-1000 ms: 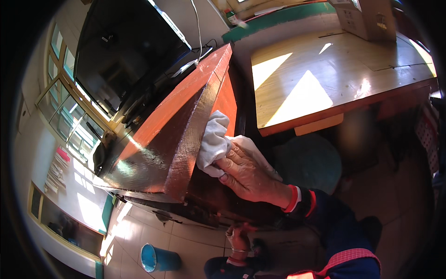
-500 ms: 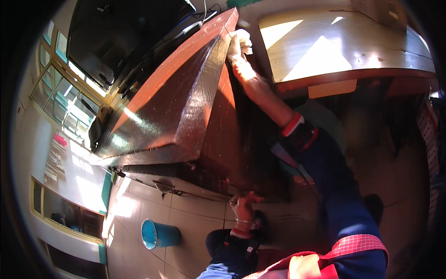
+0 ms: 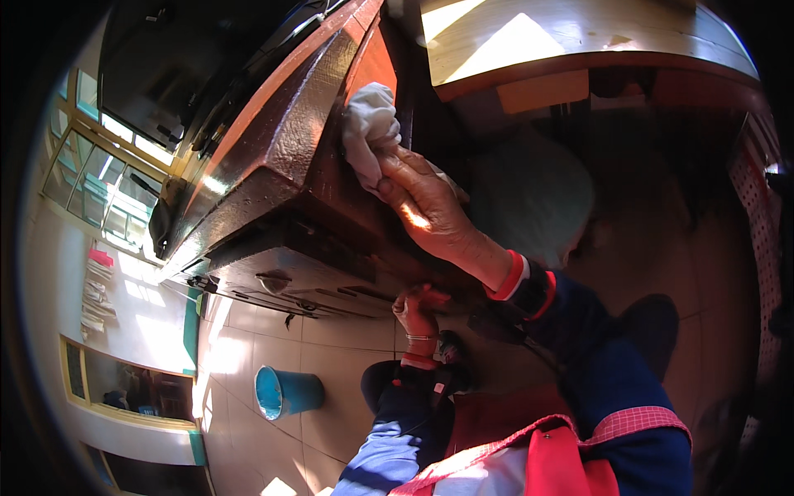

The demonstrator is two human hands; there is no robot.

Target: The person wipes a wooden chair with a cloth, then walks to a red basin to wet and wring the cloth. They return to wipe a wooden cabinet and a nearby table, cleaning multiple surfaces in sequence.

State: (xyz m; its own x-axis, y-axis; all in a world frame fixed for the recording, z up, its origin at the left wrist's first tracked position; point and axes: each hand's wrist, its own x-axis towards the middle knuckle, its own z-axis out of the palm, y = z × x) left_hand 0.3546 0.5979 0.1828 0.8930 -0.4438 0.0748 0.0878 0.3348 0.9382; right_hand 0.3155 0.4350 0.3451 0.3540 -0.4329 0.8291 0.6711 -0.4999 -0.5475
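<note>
My right hand (image 3: 426,207) pinches a bunched white cloth (image 3: 368,124) against the side of the brown cabinet (image 3: 337,198), near its top edge; whether my left hand (image 3: 416,310), by its lower edge, is spread, I cannot tell.

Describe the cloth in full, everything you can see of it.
The cloth is pale grey-white, plain and soft-looking, crumpled into loose folds. The right hand grips it, covering part of it; a small piece shows beyond the hand's far side. Its bunched upper end stands past the fingers and appears to rest against the reddish-brown side panel. Whether it is damp cannot be told.
</note>
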